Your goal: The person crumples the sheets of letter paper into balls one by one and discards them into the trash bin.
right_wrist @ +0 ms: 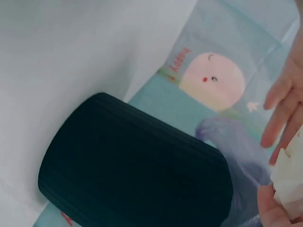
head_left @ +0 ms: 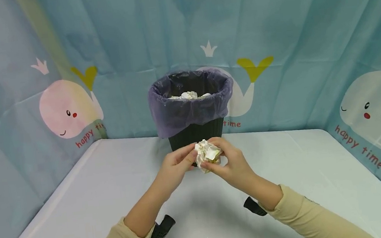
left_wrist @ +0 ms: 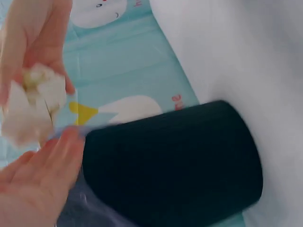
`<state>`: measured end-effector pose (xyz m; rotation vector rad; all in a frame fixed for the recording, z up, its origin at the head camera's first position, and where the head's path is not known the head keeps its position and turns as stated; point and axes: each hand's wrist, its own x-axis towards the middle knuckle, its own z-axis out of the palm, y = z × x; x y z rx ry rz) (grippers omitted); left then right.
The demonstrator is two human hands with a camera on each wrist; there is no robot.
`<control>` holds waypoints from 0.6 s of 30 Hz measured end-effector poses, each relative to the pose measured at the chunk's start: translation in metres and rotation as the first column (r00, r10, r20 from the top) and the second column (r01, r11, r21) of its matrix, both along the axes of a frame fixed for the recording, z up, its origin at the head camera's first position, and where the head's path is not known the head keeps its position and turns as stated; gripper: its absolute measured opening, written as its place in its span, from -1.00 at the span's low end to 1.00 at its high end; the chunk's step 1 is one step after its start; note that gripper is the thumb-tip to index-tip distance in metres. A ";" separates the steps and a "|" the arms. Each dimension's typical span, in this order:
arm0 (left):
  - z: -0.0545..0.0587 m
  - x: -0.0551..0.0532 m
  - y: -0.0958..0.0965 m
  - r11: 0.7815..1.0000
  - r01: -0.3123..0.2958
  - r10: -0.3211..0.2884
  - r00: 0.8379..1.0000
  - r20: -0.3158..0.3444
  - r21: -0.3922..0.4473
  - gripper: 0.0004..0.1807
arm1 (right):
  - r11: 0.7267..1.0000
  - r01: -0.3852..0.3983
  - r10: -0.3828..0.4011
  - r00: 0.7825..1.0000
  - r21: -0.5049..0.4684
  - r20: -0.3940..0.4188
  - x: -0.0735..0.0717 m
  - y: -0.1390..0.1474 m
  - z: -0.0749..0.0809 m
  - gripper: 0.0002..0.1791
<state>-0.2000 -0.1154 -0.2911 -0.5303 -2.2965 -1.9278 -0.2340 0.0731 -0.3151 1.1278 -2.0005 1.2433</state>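
Observation:
A crumpled ball of white paper [head_left: 208, 156] is held up just in front of the bin. My right hand [head_left: 234, 165] grips it between thumb and curled fingers. From the other side my left hand [head_left: 172, 172] meets the ball, its fingertips at the paper's edge. In the right wrist view the left hand [right_wrist: 288, 101] has its fingers extended beside the paper ball [right_wrist: 288, 177]. The black waste bin [head_left: 195, 134] stands upright behind both hands, its purple bag liner [head_left: 190, 113] folded over the rim. White crumpled paper [head_left: 189, 95] shows inside it.
The bin stands on a white table [head_left: 116, 204] near its back edge. A blue printed curtain [head_left: 115, 33] hangs behind and along the sides. Black wrist pieces [head_left: 163, 227] stick out beneath both sleeves.

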 end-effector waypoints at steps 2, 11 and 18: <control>0.008 -0.009 -0.006 0.995 -0.086 0.087 0.996 -0.024 0.055 -0.54 | 1.000 0.003 -0.003 1.000 -0.016 -0.016 -0.001 0.005 0.002 -0.45; 0.062 -0.063 -0.036 0.888 -0.331 0.372 0.925 -0.074 0.319 -0.36 | 1.000 0.004 -0.004 1.000 -0.005 -0.027 -0.002 0.023 0.005 -0.44; 0.080 -0.103 -0.042 0.904 -0.323 0.327 0.944 0.034 0.280 -0.28 | 0.999 -0.012 0.015 0.997 0.035 -0.071 -0.001 0.032 0.005 -0.43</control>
